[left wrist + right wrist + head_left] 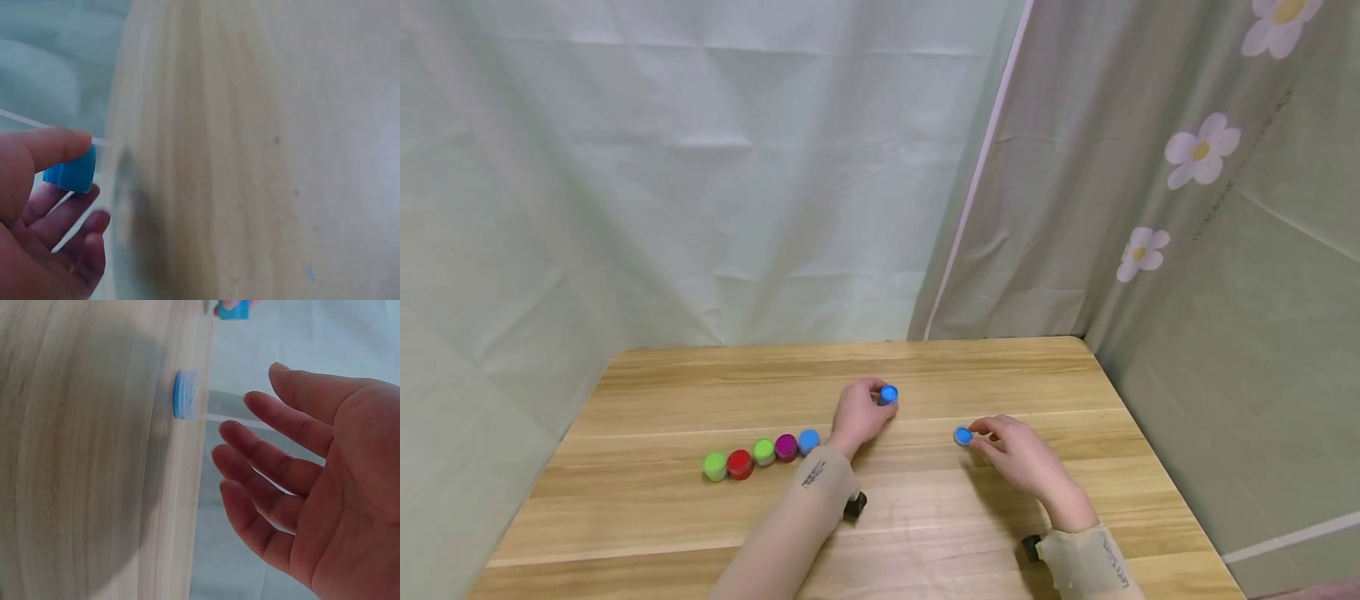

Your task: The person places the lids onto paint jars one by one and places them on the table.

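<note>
My left hand (859, 414) pinches a small blue tub (888, 395) between thumb and fingers. In the left wrist view that blue tub (74, 170) sits between the thumb above and a fingertip below. A round blue lid (962, 436) lies on the wooden table (925, 542) to the right of the tub. Just right of the lid is my right hand (1018, 454), its fingers relaxed and slightly bent. Seen from the right wrist, a gap separates these fingers (262, 469) from the lid (184, 395), and nothing is in the hand.
Left of my left arm stands a row of small lidded tubs: a green tub (716, 467), a red tub (740, 464), another green tub (763, 452), a purple tub (786, 447) and a blue tub (808, 442). Pale curtains (737, 167) hang behind and beside the table.
</note>
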The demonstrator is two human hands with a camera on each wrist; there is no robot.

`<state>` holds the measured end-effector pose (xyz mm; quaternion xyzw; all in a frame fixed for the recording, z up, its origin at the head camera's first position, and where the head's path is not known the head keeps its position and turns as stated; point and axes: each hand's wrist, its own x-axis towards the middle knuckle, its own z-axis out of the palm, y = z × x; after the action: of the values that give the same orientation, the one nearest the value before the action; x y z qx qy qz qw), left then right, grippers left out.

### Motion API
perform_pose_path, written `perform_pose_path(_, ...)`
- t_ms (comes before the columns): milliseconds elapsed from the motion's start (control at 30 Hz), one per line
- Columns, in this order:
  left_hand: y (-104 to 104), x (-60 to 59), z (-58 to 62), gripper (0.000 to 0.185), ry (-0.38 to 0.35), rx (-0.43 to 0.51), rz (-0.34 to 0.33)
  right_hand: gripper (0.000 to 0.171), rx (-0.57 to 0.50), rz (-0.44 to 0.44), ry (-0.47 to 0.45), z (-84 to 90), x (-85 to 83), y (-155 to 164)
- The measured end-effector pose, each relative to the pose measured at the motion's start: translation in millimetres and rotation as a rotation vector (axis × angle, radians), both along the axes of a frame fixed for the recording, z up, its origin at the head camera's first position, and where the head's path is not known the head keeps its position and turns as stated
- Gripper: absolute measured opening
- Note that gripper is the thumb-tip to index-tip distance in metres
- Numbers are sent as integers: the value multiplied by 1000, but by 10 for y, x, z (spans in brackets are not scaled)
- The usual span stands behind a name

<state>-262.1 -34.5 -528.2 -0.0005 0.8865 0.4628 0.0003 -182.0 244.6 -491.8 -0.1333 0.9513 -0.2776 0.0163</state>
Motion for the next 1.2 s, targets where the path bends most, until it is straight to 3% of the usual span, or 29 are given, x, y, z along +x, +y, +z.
perform_pose_path(167, -88, 148, 124, 34, 92, 157, -59, 26, -12, -3, 1, 2, -9, -6)
perform_pose_path(400, -321, 502, 396, 44, 245, 288, -165, 28, -18, -10, 5, -11, -37, -40)
perform_pose_path(533, -455, 709, 505, 49, 273, 323, -215, 30, -30, -4, 17, -23, -68, -93)
perform_pose_path(667, -546, 857, 551, 53, 274, 388, -206, 28, -48, 6, 28, -41, -92, -156)
perform_pose_path(867, -607, 955, 550, 47, 275, 564, -159, 32, -3, 6, 14, -107, -110, -225)
perform_pose_path(1200, -676, 976, 545, 40, 297, 583, -220, 43, 34, -14, -6, -235, -117, -258)
